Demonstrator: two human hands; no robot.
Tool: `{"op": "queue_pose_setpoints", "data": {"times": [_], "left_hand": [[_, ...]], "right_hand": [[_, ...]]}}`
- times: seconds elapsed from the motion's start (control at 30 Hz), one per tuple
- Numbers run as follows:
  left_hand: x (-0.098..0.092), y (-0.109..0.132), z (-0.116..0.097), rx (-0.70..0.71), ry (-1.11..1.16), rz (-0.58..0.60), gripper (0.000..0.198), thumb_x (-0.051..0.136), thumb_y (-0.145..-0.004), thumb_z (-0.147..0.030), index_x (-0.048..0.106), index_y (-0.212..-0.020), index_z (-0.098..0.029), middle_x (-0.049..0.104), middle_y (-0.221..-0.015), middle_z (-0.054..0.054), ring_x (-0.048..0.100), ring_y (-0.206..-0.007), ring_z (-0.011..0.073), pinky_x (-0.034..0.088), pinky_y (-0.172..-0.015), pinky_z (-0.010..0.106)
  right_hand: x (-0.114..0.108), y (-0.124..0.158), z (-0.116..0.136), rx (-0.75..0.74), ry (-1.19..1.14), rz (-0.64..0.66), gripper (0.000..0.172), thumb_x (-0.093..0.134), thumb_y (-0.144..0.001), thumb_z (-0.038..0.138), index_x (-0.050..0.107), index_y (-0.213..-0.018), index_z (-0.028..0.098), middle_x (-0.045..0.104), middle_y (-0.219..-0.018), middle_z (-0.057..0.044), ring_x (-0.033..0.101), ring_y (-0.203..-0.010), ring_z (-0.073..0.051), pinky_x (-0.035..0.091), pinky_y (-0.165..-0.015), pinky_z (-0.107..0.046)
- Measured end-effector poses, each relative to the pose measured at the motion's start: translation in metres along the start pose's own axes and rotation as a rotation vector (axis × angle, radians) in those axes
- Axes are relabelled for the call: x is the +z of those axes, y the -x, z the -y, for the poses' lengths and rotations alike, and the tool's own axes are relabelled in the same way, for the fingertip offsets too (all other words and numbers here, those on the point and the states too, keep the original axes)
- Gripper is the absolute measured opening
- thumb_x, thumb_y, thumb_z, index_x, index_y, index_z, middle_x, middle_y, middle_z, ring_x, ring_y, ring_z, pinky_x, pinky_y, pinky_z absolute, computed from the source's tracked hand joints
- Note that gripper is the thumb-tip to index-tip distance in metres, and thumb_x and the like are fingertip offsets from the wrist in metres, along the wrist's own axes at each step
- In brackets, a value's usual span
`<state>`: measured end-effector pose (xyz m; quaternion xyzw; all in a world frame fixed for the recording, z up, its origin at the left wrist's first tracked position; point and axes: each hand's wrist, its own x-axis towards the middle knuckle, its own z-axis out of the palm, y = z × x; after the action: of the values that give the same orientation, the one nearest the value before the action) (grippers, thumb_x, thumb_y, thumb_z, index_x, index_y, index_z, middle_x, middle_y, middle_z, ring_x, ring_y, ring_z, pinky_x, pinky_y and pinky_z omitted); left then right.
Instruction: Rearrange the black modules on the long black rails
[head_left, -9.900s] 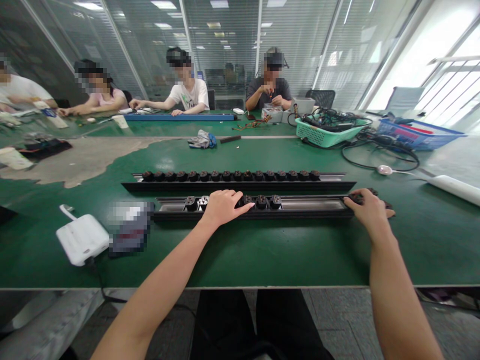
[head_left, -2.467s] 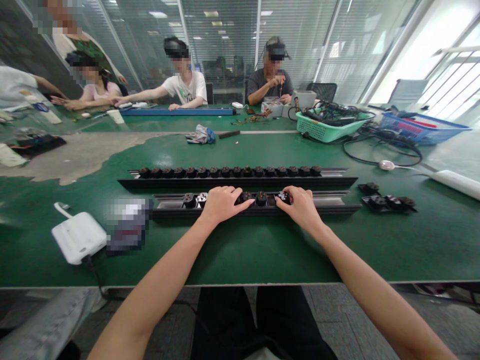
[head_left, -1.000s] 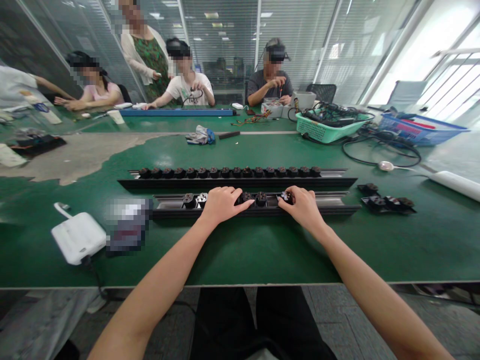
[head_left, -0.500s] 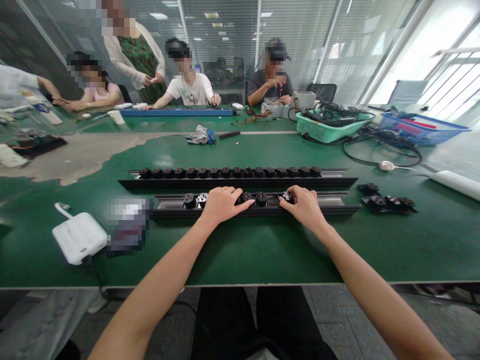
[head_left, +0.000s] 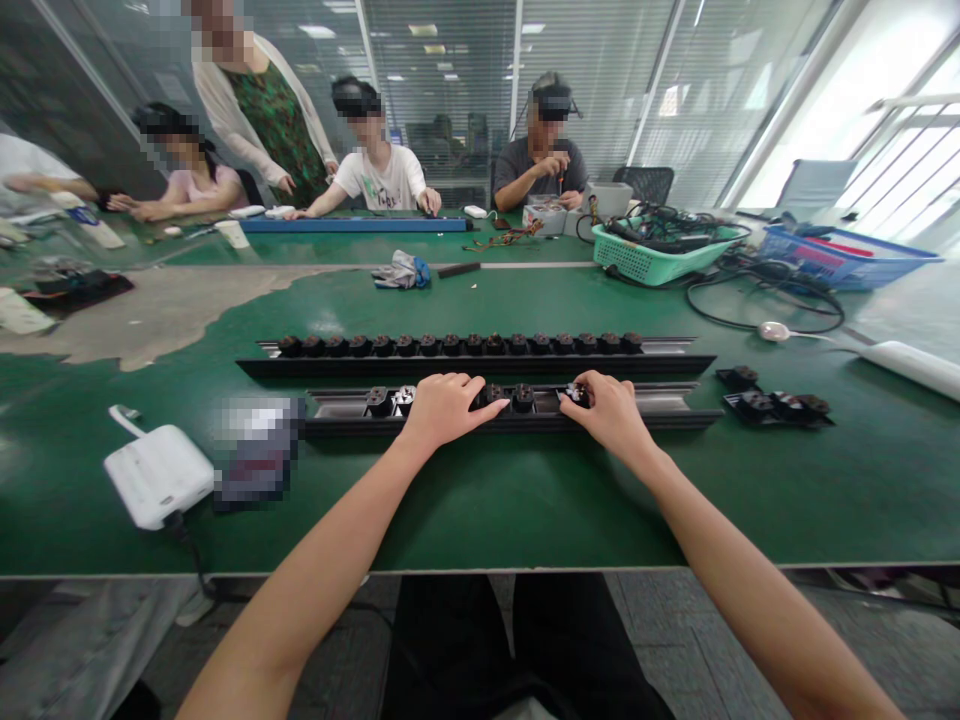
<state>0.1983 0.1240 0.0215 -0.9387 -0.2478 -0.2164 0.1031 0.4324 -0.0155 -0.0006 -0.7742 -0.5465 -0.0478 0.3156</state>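
In front of me a long black metal channel rail point(head_left: 637, 422) lies on the green table, with several black socket modules point(head_left: 523, 398) seated in it. My left hand point(head_left: 444, 405) is laid over the rail left of its middle, fingers across the far side and thumb on the near side; it hides some modules. Farther right, my right hand point(head_left: 609, 408) pinches a black socket module point(head_left: 576, 394) at the channel, apart from the others. Whether that module is fully seated I cannot tell. Behind lies a second rail point(head_left: 480, 365), filled with a row of similar modules.
Several loose modules point(head_left: 780, 405) lie right of the rails. On the left are a white adapter box point(head_left: 159, 475) and a dark pouch-like thing, blurred out. Farther back stand a green basket point(head_left: 645, 262) of cables and a blue basket point(head_left: 847, 262). People work across the table.
Both my hands and the rails keep their places. Across the table, the standing person in a white cardigan has leaned left and lowered the hands.
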Motion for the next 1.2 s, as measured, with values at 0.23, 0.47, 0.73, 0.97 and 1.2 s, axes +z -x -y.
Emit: {"op": "queue_pose_setpoints", "data": {"times": [0.23,0.47,0.73,0.97,1.2], "left_hand": [[-0.0002,0.0,0.0003,0.001,-0.001,-0.004,0.058,0.042,-0.097,-0.066,0.073,-0.095,-0.017,0.073,-0.084,0.009,0.067,-0.077,0.0233,0.043,-0.066,0.034],[0.0001,0.0001,-0.0003,0.0,-0.009,-0.004,0.057,0.043,-0.097,-0.065,0.073,-0.095,-0.017,0.073,-0.084,0.009,0.068,-0.078,0.0238,0.042,-0.066,0.034],[0.001,0.0002,-0.0002,0.001,-0.019,-0.004,0.056,0.044,-0.097,-0.065,0.073,-0.094,-0.017,0.073,-0.084,0.009,0.068,-0.078,0.024,0.041,-0.066,0.034],[0.002,0.0006,0.0001,0.004,-0.02,-0.012,0.058,0.042,-0.097,-0.066,0.073,-0.094,-0.017,0.073,-0.084,0.009,0.068,-0.078,0.0239,0.041,-0.066,0.034],[0.0015,0.0006,0.0,0.002,-0.006,-0.012,0.056,0.045,-0.097,-0.065,0.073,-0.095,-0.017,0.073,-0.084,0.009,0.068,-0.077,0.0237,0.042,-0.067,0.034]], "right_hand": [[-0.0002,-0.0006,-0.0013,0.0,0.001,0.015,0.026,0.055,-0.084,0.046,0.058,-0.09,0.021,0.064,-0.08,-0.004,0.059,-0.081,-0.024,0.034,-0.086,-0.041],[0.0003,-0.0008,-0.0026,0.0,0.0,0.015,0.026,0.056,-0.084,0.046,0.058,-0.09,0.021,0.063,-0.079,-0.004,0.058,-0.081,-0.024,0.034,-0.086,-0.041],[-0.0001,-0.0005,-0.002,-0.004,0.012,0.018,0.026,0.055,-0.085,0.046,0.057,-0.09,0.021,0.063,-0.079,-0.004,0.058,-0.081,-0.024,0.033,-0.085,-0.04],[-0.0021,-0.0003,-0.0047,0.005,0.029,0.004,0.025,0.055,-0.084,0.046,0.057,-0.088,0.021,0.064,-0.08,-0.005,0.058,-0.081,-0.024,0.034,-0.085,-0.04],[-0.0031,-0.0006,-0.0061,0.017,0.04,0.013,0.026,0.055,-0.084,0.046,0.057,-0.09,0.021,0.065,-0.081,-0.005,0.059,-0.082,-0.024,0.034,-0.086,-0.041]]}}
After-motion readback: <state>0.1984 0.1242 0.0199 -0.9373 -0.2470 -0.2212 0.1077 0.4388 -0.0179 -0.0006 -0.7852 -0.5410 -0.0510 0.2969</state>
